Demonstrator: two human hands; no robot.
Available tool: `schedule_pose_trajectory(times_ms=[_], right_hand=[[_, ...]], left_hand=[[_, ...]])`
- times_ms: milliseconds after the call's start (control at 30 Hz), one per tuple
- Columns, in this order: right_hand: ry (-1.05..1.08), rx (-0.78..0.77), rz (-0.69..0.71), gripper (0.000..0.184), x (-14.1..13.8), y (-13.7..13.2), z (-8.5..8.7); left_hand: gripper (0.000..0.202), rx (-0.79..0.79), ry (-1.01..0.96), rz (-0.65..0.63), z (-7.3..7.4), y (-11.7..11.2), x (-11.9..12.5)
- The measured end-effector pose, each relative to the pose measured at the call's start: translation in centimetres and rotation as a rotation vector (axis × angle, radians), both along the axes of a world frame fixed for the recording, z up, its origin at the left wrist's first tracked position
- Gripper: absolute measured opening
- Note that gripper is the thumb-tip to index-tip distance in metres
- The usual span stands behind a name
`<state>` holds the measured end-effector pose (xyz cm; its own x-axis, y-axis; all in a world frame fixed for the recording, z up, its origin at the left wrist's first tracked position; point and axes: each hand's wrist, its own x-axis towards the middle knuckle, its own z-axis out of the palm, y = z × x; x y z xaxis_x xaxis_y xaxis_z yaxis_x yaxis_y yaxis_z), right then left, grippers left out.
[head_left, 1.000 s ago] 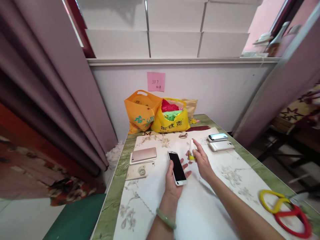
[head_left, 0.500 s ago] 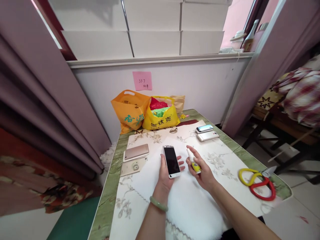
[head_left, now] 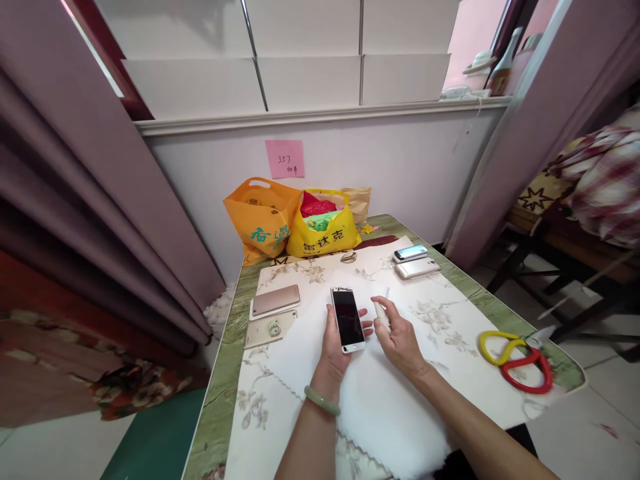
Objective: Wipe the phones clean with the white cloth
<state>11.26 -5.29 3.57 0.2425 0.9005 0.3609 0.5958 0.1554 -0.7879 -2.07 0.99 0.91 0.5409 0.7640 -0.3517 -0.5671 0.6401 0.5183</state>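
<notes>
My left hand [head_left: 336, 347] holds a white phone [head_left: 347, 319] with a dark screen, face up, above a white cloth [head_left: 380, 400] spread on the table. A green bangle sits on that wrist. Just right of the phone, my right hand [head_left: 400, 338] is closed around a small white spray bottle [head_left: 381, 312], only its top showing past the fingers.
Two phones [head_left: 275, 300] [head_left: 270, 329] lie at the left of the table, two more [head_left: 417, 267] at the back right. Yellow and red scissors [head_left: 517, 359] lie near the right edge. Orange and yellow bags [head_left: 295, 223] stand against the wall. A green chair seat [head_left: 150, 440] is at lower left.
My right hand turned the spray bottle so its yellow part is hidden in the palm and drew slightly closer to the phone. The view shifted from left to right earlier.
</notes>
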Motion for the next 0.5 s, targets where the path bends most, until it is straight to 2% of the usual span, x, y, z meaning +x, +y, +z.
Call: schedule_pose_trajectory(times_ms=[333, 500], right_hand=[[-0.142, -0.017, -0.009, 0.039, -0.3, 0.1, -1.7], [-0.162, 0.002, -0.022, 0.053, -0.2, 0.3, -1.5]], left_hand=[[0.075, -0.019, -0.003, 0.042, 0.3, -0.1, 0.3], [0.073, 0.011, 0.034, 0.06, 0.3, -0.2, 0.3]])
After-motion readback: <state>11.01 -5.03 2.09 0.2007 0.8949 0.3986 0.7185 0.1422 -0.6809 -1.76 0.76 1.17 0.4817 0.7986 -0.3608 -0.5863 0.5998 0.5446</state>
